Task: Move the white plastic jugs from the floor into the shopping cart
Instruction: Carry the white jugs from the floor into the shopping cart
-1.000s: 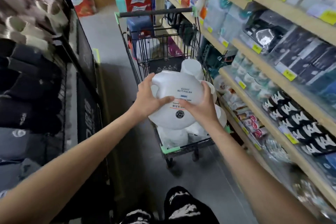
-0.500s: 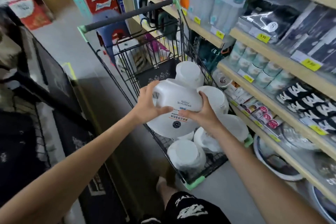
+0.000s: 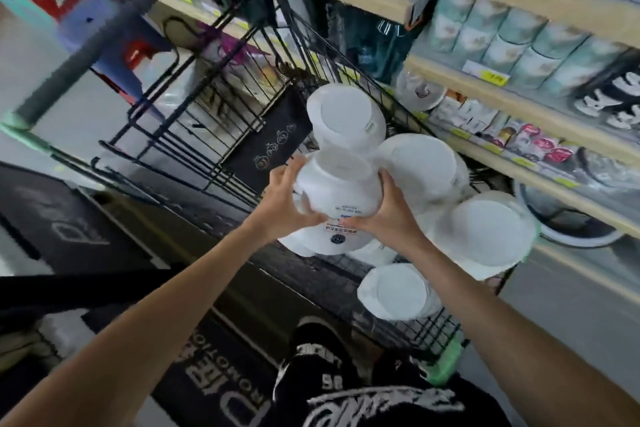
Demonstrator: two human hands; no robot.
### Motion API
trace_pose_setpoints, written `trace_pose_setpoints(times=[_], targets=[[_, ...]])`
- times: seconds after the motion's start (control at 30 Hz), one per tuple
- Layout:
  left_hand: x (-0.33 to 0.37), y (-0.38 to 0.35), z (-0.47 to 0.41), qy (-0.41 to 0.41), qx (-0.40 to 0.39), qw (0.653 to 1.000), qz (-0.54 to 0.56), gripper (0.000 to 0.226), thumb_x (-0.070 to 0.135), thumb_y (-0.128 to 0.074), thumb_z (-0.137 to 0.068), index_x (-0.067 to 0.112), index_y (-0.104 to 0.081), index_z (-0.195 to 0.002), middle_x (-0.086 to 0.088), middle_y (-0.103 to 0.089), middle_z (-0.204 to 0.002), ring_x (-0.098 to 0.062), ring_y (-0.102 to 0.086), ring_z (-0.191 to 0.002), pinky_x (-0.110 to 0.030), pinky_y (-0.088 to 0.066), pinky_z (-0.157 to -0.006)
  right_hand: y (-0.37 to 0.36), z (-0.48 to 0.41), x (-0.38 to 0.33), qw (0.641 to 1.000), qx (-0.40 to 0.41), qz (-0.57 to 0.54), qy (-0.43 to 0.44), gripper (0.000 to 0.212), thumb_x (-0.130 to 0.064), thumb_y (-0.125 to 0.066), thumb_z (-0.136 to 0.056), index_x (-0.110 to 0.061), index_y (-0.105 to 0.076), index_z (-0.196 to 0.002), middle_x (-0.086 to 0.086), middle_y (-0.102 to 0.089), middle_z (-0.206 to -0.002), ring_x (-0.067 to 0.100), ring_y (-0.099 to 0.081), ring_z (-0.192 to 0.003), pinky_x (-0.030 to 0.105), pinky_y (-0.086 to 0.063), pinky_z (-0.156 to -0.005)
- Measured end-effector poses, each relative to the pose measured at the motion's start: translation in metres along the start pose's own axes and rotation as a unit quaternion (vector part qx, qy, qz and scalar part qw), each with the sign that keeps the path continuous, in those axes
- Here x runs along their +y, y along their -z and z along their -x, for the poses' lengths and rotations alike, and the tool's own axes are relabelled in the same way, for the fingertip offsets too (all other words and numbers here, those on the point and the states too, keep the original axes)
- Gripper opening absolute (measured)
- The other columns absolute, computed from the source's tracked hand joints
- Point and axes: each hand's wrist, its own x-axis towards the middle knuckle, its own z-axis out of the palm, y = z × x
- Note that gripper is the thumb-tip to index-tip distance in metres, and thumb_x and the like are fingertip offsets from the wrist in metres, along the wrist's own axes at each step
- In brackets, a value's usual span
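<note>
- Since the earlier frames, the white jug (image 3: 337, 192) has been carried further forward and lower into the shopping cart (image 3: 194, 135), and the cart is now seen from closer and at a steeper tilt.
- At the far left, a dark floor mat (image 3: 214, 381) with pale lettering is seen lying beside the cart.
- The cart handle (image 3: 100, 38), a dark bar with a green end cap, is seen running diagonally across the upper left.
- The left hand (image 3: 287, 206) is clamped on the jug's left side, with the fingers spread and curled round it and the thumb laid under its label.
- The white jug is held between the 2 hands inside the cart's wire walls, its flat base turned up toward the camera; whether it rests on anything cannot be told.
- The right hand (image 3: 388, 218) is clamped on the jug's right side, fingers curled behind it.
- 4 more jugs are seen in the cart: an upper jug (image 3: 346, 118) just behind the held one, a middle jug (image 3: 420, 163) beside the right hand, a lowest jug (image 3: 398, 291) near the cart's front, and a right-hand jug (image 3: 491, 229) against the right wall.
- Wooden shelves (image 3: 519, 111) of packaged goods with yellow price tags are seen along the right.
</note>
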Motion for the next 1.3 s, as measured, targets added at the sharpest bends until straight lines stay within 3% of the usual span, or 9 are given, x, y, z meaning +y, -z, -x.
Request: trace_pose_setpoints(times=[0.07, 0.3, 0.43, 0.57, 0.7, 0.8, 0.93, 1.2, 1.3], targets=[[-0.009, 0.003, -0.017, 0.0, -0.022, 0.999, -0.024, 0.111, 0.043, -0.084, -0.06, 0.048, -0.008, -0.14, 0.005, -0.018, -0.139, -0.031, -0.034, -0.13, -0.056, -0.031, -0.11, -0.01, -0.006, 0.005, 1.0, 0.024, -0.01, 0.0, 0.121, -0.034, -0.091, -0.056, -0.024, -0.014, -0.149, -0.009, -0.028, -0.129, 0.005, -0.028, -0.122, 0.022, -0.032, -0.099], [-0.045, 0.019, -0.074, -0.041, -0.067, 0.994, -0.071, 0.12, 0.038, -0.087, -0.058, 0.037, -0.006, -0.146, 0.003, -0.017, -0.143, -0.025, -0.04, -0.127, -0.044, -0.038, -0.107, -0.055, -0.042, 0.011, 0.995, 0.099, 0.005, -0.01, 0.122, -0.032, -0.092, -0.052, -0.018, -0.016, -0.146, 0.003, -0.031, -0.139, 0.016, -0.03, -0.129, 0.036, -0.038, -0.104], [-0.067, 0.034, -0.104, -0.077, -0.085, 0.99, -0.087, 0.125, 0.04, -0.088, -0.057, 0.033, -0.003, -0.148, -0.003, -0.015, -0.144, -0.028, -0.036, -0.129, -0.046, -0.039, -0.104, -0.081, -0.065, 0.007, 0.99, 0.139, 0.026, -0.023, 0.121, -0.04, -0.09, -0.048, -0.018, -0.019, -0.144, 0.004, -0.033, -0.137, 0.014, -0.032, -0.125, 0.039, -0.043, -0.101], [-0.095, 0.042, -0.129, -0.14, -0.094, 0.98, -0.102, 0.126, 0.041, -0.088, -0.055, 0.03, -0.004, -0.147, -0.006, -0.017, -0.139, -0.031, -0.034, -0.129, -0.052, -0.038, -0.105, -0.107, -0.083, 0.004, 0.984, 0.171, 0.041, -0.039, 0.127, -0.044, -0.091, -0.048, -0.018, -0.016, -0.147, 0.01, -0.028, -0.14, 0.006, -0.025, -0.118, 0.03, -0.04, -0.095], [-0.112, 0.049, -0.151, -0.169, -0.092, 0.976, -0.101, 0.121, 0.047, -0.082, -0.055, 0.023, -0.009, -0.148, -0.009, -0.022, -0.138, -0.028, -0.034, -0.127, -0.05, -0.043, -0.101, -0.125, -0.099, 0.003, 0.978, 0.191, 0.069, -0.043, 0.125, -0.057, -0.084, -0.051, -0.018, -0.014, -0.147, 0.011, -0.025, -0.14, 0.012, -0.022, -0.123, 0.032, -0.039, -0.094], [-0.122, 0.052, -0.159, -0.163, -0.089, 0.979, -0.081, 0.114, 0.047, -0.081, -0.056, 0.04, -0.004, -0.14, -0.006, -0.021, -0.141, -0.028, -0.029, -0.133, -0.054, -0.044, -0.099, -0.131, -0.108, 0.001, 0.977, 0.191, 0.083, -0.038, 0.121, -0.048, -0.085, -0.058, -0.021, -0.01, -0.149, 0.009, -0.021, -0.144, 0.009, -0.017, -0.127, 0.036, -0.038, -0.099], [-0.135, 0.053, -0.16, -0.148, -0.121, 0.98, -0.065, 0.118, 0.038, -0.084, -0.06, 0.046, 0.004, -0.139, 0.0, -0.009, -0.148, -0.026, -0.021, -0.139, -0.055, -0.039, -0.104, -0.133, -0.11, 0.002, 0.98, 0.173, 0.085, -0.038, 0.119, -0.04, -0.086, -0.06, -0.024, -0.008, -0.149, 0.007, -0.016, -0.145, 0.014, -0.015, -0.136, 0.035, -0.036, -0.1], [-0.14, 0.054, -0.15, -0.118, -0.159, 0.979, -0.048, 0.121, 0.037, -0.083, -0.063, 0.036, 0.006, -0.145, 0.002, -0.002, -0.152, -0.028, -0.013, -0.143, -0.056, -0.028, -0.111, -0.131, -0.099, 0.006, 0.978, 0.147, 0.142, -0.027, 0.112, -0.027, -0.084, -0.066, -0.015, -0.01, -0.149, 0.009, -0.018, -0.146, 0.022, -0.021, -0.137, 0.044, -0.041, -0.101], [-0.134, 0.059, -0.15, -0.117, -0.161, 0.978, -0.062, 0.117, 0.032, -0.082, -0.067, 0.029, 0.003, -0.148, 0.002, -0.006, -0.15, -0.028, -0.019, -0.14, -0.051, -0.03, -0.111, -0.13, -0.097, -0.002, 0.98, 0.145, 0.128, -0.041, 0.116, -0.021, -0.083, -0.068, -0.011, -0.003, -0.15, 0.009, -0.02, -0.148, 0.014, -0.017, -0.135, 0.037, -0.035, -0.1]])
